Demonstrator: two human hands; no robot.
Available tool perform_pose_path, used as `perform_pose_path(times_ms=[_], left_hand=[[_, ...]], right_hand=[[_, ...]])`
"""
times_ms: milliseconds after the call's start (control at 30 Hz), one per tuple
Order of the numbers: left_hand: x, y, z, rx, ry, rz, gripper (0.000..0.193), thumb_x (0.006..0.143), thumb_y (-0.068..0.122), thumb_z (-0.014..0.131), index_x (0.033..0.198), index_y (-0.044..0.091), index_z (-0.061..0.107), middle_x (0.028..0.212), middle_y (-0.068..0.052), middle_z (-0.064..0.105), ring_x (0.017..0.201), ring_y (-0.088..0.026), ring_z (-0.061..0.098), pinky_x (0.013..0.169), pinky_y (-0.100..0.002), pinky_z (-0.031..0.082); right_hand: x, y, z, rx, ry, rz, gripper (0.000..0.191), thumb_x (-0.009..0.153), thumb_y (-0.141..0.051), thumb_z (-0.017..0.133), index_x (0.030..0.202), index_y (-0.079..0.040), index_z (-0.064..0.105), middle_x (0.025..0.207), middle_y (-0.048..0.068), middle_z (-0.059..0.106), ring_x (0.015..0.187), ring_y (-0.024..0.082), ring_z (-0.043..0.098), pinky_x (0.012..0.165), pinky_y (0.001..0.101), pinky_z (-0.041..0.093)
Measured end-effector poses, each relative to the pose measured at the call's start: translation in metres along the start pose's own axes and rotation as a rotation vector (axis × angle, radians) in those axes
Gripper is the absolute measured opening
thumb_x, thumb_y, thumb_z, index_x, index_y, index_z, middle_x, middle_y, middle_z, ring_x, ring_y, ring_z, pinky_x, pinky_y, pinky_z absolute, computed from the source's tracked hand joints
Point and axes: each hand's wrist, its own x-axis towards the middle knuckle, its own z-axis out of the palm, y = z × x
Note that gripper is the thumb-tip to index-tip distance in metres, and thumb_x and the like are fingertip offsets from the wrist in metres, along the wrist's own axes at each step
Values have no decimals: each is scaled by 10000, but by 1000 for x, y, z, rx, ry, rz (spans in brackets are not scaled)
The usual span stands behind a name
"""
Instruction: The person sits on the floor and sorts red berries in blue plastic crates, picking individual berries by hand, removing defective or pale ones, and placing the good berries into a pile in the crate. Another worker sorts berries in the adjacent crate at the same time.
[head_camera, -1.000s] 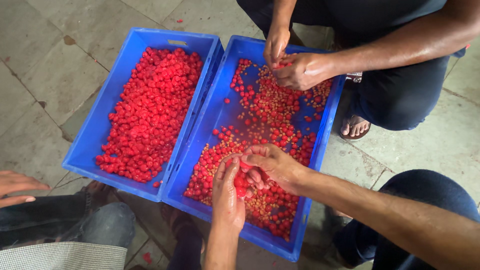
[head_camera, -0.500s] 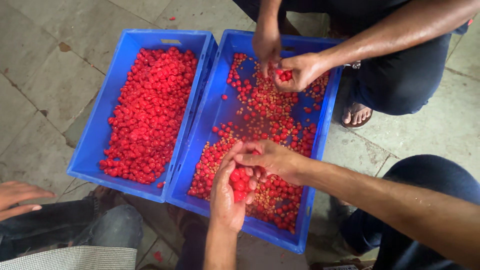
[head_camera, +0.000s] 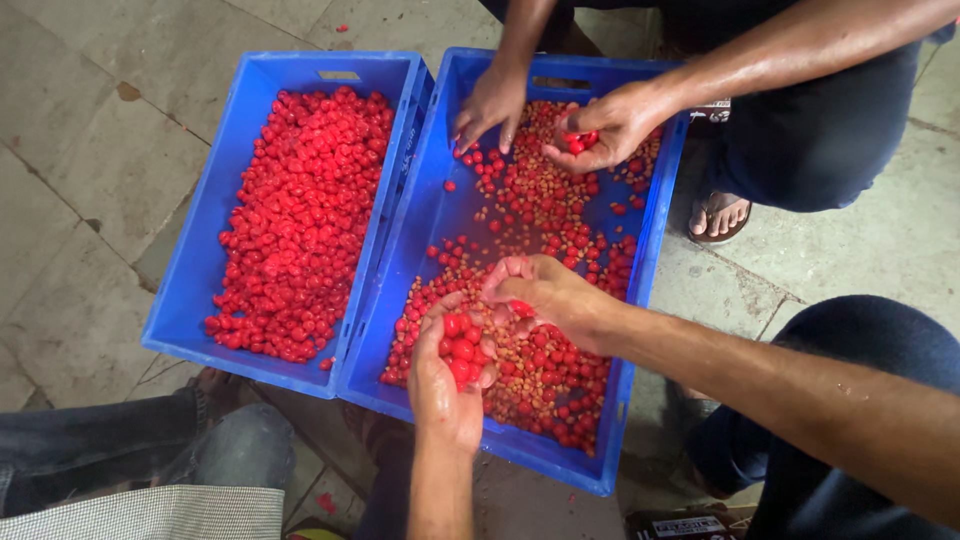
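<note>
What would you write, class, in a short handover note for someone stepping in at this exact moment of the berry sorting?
Left hand: cupped palm up over the right crate, holding a handful of red berries.
Right hand: beside it, fingertips at the handful, a berry under them.
Left crate: holds a thick layer of clean red berries.
Right crate: red berries mixed with pale bits, blue floor bare in places.
Co-worker's hands: at the far end of the right crate, one cupping berries.
Done: much fruit already lies in the left crate.
Left: the mixed lot in the right crate.
</note>
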Motion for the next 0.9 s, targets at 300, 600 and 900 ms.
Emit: perform_pose_path(times_ms=[300,600,900], left_hand=[[-9,0,5,219,-146,42,474,991,183,542,1465,175,549,878,-26,641,645,-95,595,409,-221,396],[-4,-4,0,139,-112,80,278,1028,250,608,1240,74,652,871,-18,660,648,-68,578,435,-201,387],[-2,-17,3,169,-44,44,250,960,245,671,1168,106,679,775,-6,667,648,-69,597,453,-199,362]], right_hand=[[-12,-13,13,-148,-131,94,303,937,-375,665,1104,-122,675,749,-25,640,580,44,529,463,215,372],[-4,1,5,-96,-56,79,419,962,-483,627,885,-72,653,651,-10,607,513,76,543,428,239,386],[-7,10,6,-23,-43,83,365,1005,-366,609,818,-52,624,616,49,633,458,115,556,395,258,398]])
